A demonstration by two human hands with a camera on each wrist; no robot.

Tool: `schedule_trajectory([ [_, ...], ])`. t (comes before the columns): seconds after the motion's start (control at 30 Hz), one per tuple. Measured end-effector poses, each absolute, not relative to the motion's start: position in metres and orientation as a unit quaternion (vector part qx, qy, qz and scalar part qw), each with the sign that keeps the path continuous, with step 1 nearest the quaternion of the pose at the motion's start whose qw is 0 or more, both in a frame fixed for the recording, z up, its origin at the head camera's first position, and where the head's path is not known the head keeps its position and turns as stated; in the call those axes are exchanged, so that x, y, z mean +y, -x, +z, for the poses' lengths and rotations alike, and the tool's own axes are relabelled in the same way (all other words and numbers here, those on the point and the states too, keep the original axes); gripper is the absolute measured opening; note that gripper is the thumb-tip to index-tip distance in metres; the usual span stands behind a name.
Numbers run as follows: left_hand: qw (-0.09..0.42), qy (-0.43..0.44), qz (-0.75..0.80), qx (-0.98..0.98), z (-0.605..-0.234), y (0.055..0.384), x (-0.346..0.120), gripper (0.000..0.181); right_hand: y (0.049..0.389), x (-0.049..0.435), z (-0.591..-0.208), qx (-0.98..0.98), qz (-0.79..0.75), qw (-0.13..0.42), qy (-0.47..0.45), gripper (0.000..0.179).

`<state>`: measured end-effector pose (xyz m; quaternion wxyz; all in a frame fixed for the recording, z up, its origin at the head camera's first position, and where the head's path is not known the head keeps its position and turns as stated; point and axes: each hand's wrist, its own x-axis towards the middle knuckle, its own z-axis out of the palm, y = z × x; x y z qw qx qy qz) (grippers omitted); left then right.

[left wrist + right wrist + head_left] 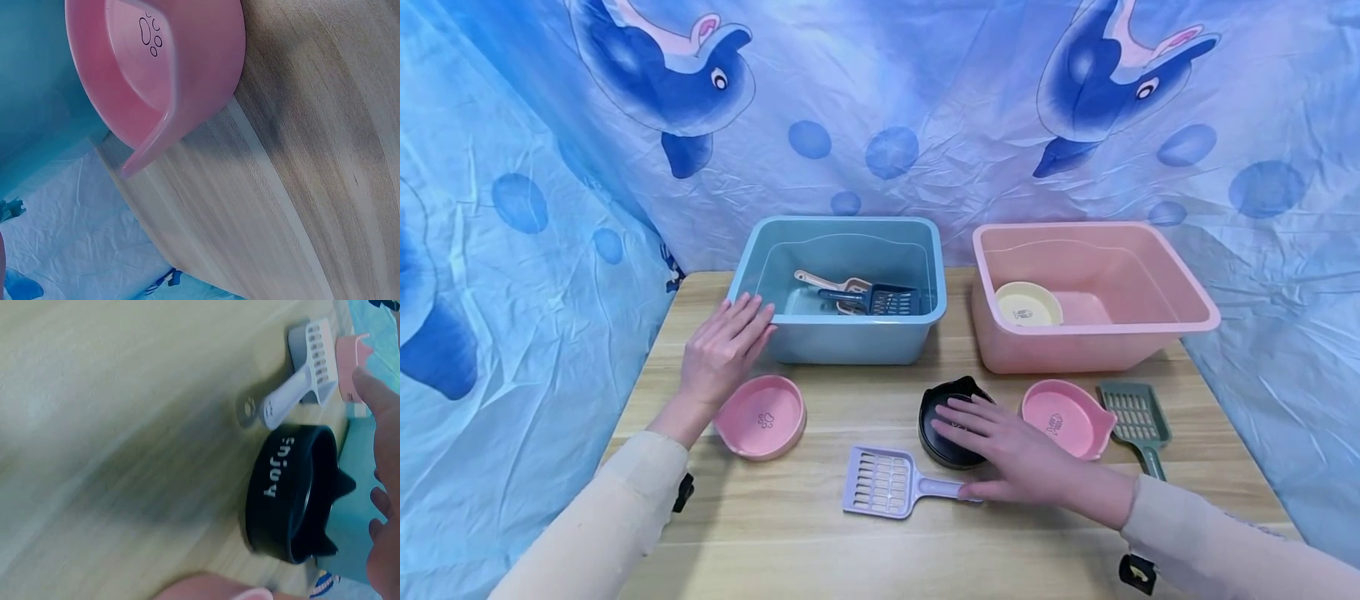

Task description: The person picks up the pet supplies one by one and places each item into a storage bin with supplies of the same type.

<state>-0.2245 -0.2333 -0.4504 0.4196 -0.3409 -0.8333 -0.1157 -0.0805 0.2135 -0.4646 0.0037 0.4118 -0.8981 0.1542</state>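
Rests the left hand (726, 343) straight-fingered on the blue bin's rim (857, 320) and holds the right hand (1011, 450) apart, outstretched and gripping nothing, over the black bowl (275, 497) on the table (865, 554), so could knock the lilac scoop (910, 485) askew by sweeping a low thumb across its handle (938, 488).

Left hand (722, 345): fingers nearly straight, together. Right hand (1011, 452): fingers extended, thumb apart. Forearms (598, 512) behind palms.
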Motion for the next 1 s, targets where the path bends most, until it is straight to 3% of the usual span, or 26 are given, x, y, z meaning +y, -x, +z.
schedule_trajectory([
  [0.63,0.435,0.346,-0.128,-0.821,-0.451,0.228,-0.232,0.032,0.076,0.177,-0.467,-0.89,0.252,-0.113,-0.364,0.079],
  [1.0,0.429,0.342,-0.14,-0.824,-0.449,0.226,-0.232,0.03,0.064,0.171,-0.478,-0.872,0.315,-0.141,-0.347,0.075],
])
